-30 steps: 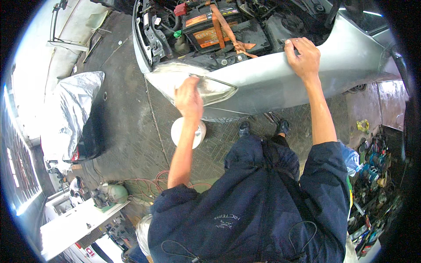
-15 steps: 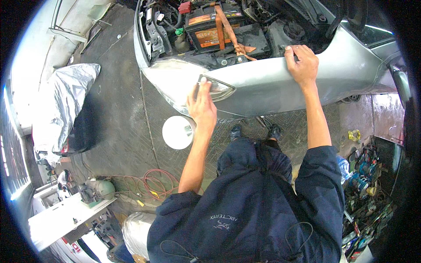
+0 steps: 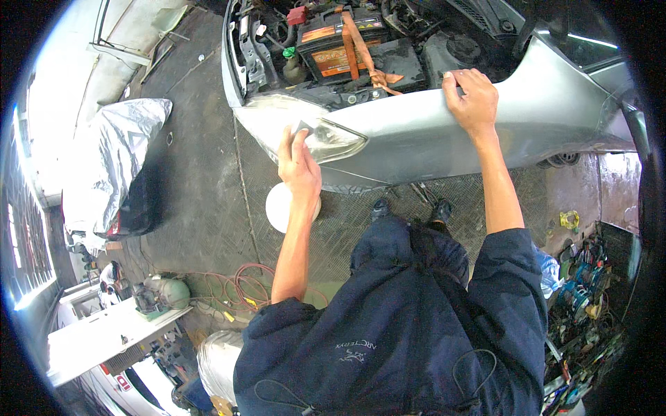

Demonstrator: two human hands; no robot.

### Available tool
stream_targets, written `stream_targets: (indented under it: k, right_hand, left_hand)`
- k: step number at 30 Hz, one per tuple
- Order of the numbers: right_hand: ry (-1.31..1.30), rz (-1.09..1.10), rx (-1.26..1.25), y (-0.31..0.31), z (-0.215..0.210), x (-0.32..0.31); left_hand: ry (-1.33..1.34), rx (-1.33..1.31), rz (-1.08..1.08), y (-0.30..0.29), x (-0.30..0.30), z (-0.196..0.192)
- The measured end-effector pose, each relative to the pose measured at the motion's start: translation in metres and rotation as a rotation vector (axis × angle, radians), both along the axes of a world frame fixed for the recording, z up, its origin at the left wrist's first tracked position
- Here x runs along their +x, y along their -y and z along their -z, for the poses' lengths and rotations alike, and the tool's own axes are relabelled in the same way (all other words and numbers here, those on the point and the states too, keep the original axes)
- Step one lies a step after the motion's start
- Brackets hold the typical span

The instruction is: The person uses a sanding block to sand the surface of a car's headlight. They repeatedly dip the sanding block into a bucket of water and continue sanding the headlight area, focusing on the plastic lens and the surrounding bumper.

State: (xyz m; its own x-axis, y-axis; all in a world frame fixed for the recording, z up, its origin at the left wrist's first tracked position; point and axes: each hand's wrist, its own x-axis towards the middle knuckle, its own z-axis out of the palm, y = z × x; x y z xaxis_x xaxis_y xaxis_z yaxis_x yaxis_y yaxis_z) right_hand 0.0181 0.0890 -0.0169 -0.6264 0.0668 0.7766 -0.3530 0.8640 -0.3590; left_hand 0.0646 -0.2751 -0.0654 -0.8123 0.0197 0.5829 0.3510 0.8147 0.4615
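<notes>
A silver car fender (image 3: pixel 402 125) and a cloudy headlight (image 3: pixel 338 143) lie in front of me. My left hand (image 3: pixel 300 172) is at the headlight's left part, its fingers pressing a small dark piece, apparently sandpaper (image 3: pixel 301 127), against the lens. The fingers hide most of this piece. Farther right, my right hand (image 3: pixel 473 105) is closed over the fender's upper edge with its fingers curled toward the engine bay.
A strapped battery (image 3: pixel 336 52) sits in the open engine bay. Below my left forearm stands a white bucket (image 3: pixel 279 208) on the floor. A red hose (image 3: pixel 251 286) lies coiled behind it. A silver-covered vehicle (image 3: pixel 128 142) stands left, and tools (image 3: pixel 583 291) crowd the right.
My left hand has slid leftward across the headlight with the dark piece, uncovering more of the right part of the lens. My right hand still grips the fender edge.
</notes>
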Motion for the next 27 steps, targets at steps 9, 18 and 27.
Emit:
stream_targets:
  k: [9, 18, 27]
  right_hand:
    - [0.017, -0.006, 0.004, 0.001, -0.001, 0.0]
    - [0.081, 0.018, 0.062, 0.003, -0.005, 0.003]
    - [0.141, 0.001, 0.131, 0.007, -0.009, 0.002]
  left_hand:
    - [0.028, -0.115, -0.036, -0.027, 0.012, 0.038]
    - [0.133, -0.211, -0.297, -0.097, 0.044, 0.039]
    - [0.166, -0.037, -0.508, -0.139, 0.043, 0.031]
